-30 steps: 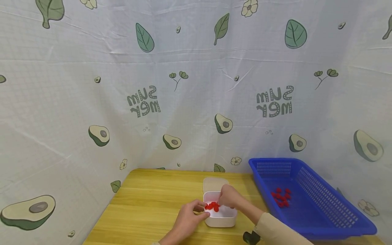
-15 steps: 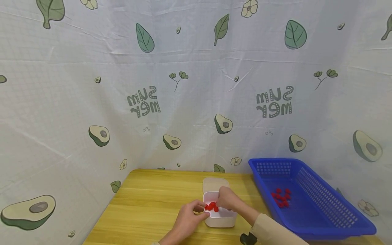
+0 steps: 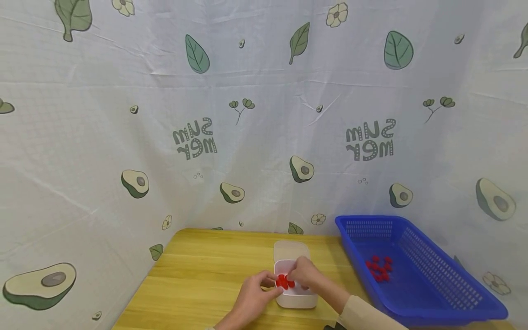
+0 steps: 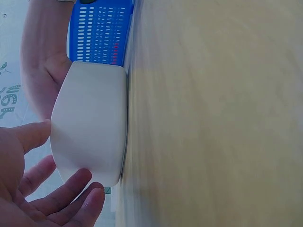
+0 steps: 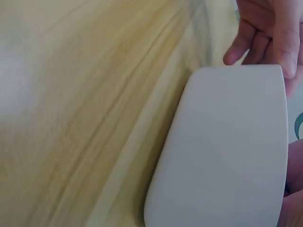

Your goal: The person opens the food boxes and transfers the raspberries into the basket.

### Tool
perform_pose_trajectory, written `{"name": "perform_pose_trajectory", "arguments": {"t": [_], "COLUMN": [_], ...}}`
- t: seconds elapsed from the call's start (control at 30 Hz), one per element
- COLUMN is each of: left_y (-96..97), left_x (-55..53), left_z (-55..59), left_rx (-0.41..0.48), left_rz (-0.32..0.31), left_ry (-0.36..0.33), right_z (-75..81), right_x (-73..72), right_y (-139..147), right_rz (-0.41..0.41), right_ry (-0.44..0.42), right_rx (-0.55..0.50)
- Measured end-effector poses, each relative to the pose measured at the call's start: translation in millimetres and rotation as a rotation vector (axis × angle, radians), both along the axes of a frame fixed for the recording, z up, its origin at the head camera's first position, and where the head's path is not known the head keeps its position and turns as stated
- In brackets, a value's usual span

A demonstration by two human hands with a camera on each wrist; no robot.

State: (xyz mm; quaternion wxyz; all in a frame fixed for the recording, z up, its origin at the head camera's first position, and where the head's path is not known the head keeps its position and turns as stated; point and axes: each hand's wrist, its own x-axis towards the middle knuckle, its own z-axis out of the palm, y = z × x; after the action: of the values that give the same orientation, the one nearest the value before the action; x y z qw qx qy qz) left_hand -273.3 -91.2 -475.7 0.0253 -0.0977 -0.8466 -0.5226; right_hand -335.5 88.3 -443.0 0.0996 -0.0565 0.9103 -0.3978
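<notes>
A small white box (image 3: 296, 301) with rounded corners stands uncovered on the wooden table. Several small red pieces (image 3: 282, 281) lie inside it, toward its left end. My left hand (image 3: 252, 295) holds the box at its left end, thumb at the front corner and fingers farther back; in the left wrist view the thumb touches the rim. From the right, my right hand (image 3: 307, 275) reaches down into the box, its fingertips right at the red pieces. Those fingertips are mostly hidden, and I cannot tell whether they pinch a piece. In the right wrist view, the box wall (image 5: 222, 142) covers the right fingers.
A pale flat lid (image 3: 290, 250) lies just behind the box. To the right is a large blue perforated basket (image 3: 425, 288) with several more red pieces (image 3: 378, 267) in it. A white patterned curtain (image 3: 264, 114) hangs behind the wooden table (image 3: 198, 275).
My right hand has moved a little left inside the box, closer to the red pieces, which have shifted slightly. The left hand keeps its place at the box's left end.
</notes>
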Motion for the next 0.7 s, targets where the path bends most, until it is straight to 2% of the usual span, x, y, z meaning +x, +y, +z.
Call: {"name": "perform_pose_trajectory", "arguments": {"t": [0.27,0.7], "left_y": [1.2,1.0], "left_x": [0.1,-0.6], "left_z": [0.1,-0.3], "left_rx": [0.01,0.012], "left_rz": [-0.002,-0.002], "left_ry": [-0.01,-0.004], "right_z": [-10.9,-17.2], "right_x": [-0.1,-3.9], "right_y": [-2,-4], "right_rz": [-0.028,-0.08], "right_ry": [0.045,0.012], "right_rx": [-0.018,-0.038]}}
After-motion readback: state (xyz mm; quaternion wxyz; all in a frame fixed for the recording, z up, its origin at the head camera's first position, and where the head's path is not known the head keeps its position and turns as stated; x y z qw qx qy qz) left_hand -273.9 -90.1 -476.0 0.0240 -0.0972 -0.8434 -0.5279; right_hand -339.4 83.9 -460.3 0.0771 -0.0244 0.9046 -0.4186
